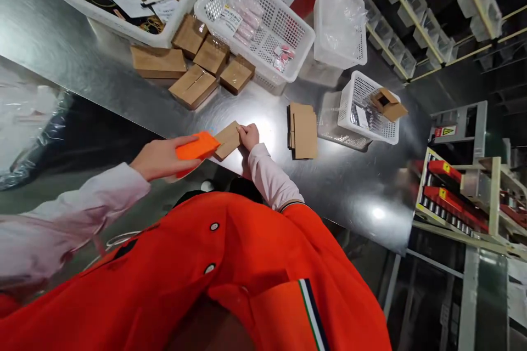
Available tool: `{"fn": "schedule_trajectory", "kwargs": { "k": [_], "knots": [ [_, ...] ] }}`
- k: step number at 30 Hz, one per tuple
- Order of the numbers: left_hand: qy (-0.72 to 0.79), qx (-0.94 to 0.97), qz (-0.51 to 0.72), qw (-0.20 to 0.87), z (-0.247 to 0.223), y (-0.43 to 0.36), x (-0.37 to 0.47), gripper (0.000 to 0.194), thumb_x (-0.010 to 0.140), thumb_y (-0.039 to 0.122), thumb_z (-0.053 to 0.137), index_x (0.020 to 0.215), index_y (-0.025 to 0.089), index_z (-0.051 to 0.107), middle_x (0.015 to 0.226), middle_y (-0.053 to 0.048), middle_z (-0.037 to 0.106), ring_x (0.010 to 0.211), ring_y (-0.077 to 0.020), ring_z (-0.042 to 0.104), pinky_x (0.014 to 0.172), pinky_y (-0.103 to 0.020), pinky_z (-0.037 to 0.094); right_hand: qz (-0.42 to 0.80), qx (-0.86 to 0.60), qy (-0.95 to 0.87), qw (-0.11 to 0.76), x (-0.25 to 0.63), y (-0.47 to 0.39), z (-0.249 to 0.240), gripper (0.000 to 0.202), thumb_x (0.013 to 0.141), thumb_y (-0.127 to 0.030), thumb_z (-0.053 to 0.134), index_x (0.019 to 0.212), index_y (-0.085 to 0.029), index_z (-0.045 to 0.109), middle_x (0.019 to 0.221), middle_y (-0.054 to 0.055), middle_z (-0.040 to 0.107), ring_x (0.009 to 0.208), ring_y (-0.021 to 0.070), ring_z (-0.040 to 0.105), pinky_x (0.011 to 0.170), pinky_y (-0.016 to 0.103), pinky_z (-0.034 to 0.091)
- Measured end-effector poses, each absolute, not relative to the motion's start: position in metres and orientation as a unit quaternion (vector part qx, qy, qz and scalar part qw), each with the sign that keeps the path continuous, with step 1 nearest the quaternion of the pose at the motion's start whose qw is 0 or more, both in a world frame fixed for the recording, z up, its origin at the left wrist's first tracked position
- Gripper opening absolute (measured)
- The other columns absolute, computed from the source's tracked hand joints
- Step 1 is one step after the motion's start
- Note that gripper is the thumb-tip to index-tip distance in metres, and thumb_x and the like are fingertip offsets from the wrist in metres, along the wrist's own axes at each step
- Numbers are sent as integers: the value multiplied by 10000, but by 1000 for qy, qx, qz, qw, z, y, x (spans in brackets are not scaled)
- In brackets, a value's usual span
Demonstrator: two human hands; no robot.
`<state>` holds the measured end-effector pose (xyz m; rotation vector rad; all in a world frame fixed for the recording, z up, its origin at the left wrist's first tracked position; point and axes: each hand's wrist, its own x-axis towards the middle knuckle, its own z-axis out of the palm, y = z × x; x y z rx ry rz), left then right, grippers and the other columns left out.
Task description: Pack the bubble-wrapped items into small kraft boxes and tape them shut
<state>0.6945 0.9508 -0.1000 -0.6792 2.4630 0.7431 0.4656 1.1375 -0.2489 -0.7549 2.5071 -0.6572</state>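
My left hand [158, 158] is closed around an orange tape dispenser [200, 146], whose front end is at the near end of a small brown cardboard box [228, 140]. Whether the dispenser touches the box I cannot tell. My right hand [249, 136] grips the far right end of that box, fingers closed on its edge. The box lies at the front edge of the metal table [267, 104]. To the right of my right hand is a short stack of flat brown cartons [303, 130].
Several closed brown boxes [193, 86] sit behind my hands. White perforated baskets stand along the back: one with cords and papers [164, 38], one with pink packets [304, 46], one with clear bags [321, 55]. A small basket [370, 134] holds an open carton [389, 104].
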Motion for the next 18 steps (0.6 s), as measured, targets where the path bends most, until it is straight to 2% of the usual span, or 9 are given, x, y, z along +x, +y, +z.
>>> {"fn": "schedule_trajectory", "kwargs": {
  "k": [3, 7, 9, 11, 14, 18],
  "knots": [
    [919, -207, 209, 264, -86, 981, 655, 953, 929, 745, 601, 1744, 256, 535, 1300, -167, 829, 1181, -426, 788, 965, -414, 573, -249, -268, 906, 213, 465, 1137, -254, 308, 1135, -314, 647, 1231, -166, 899, 936, 62, 680, 1083, 201, 682, 1064, 291, 549],
    [911, -181, 182, 322, -91, 995, 621, 942, 942, 730, 614, 1707, 182, 584, 1343, -233, 806, 1247, -466, 761, 1001, -432, 554, -257, -259, 906, 216, 466, 1135, -259, 295, 1134, -313, 650, 1242, -180, 890, 984, 74, 705, 1124, 212, 673, 1098, 310, 545],
    [905, -171, 184, 343, -99, 995, 619, 958, 947, 738, 607, 1716, 168, 568, 1359, -241, 799, 1257, -467, 757, 1008, -432, 552, -250, -260, 908, 213, 471, 1134, -256, 314, 1140, -312, 644, 1332, -186, 858, 1083, 94, 722, 1172, 216, 662, 1134, 315, 529],
    [904, -168, 176, 351, -107, 993, 627, 961, 962, 732, 592, 1739, 169, 532, 1361, -237, 798, 1258, -460, 759, 1011, -429, 553, -229, -264, 914, 205, 477, 1134, -250, 363, 1156, -327, 615, 1461, -246, 795, 1248, 104, 717, 1241, 230, 646, 1171, 353, 524],
    [910, -175, 169, 337, -119, 992, 651, 926, 991, 673, 570, 1761, 166, 488, 1326, -227, 811, 1226, -443, 774, 999, -421, 557, -182, -281, 917, 215, 488, 1135, -235, 431, 1176, -434, 562, 1582, -375, 692, 1461, 81, 656, 1349, 280, 609, 1175, 455, 555],
    [918, -190, 182, 297, -131, 995, 678, 892, 993, 634, 561, 1758, 179, 492, 1253, -196, 834, 1167, -419, 789, 970, -403, 569, -147, -301, 912, 238, 498, 1136, -224, 661, 1111, -650, 602, 1695, -344, 559, 1609, 116, 568, 1443, 355, 538, 1199, 559, 546]
  ]
}}
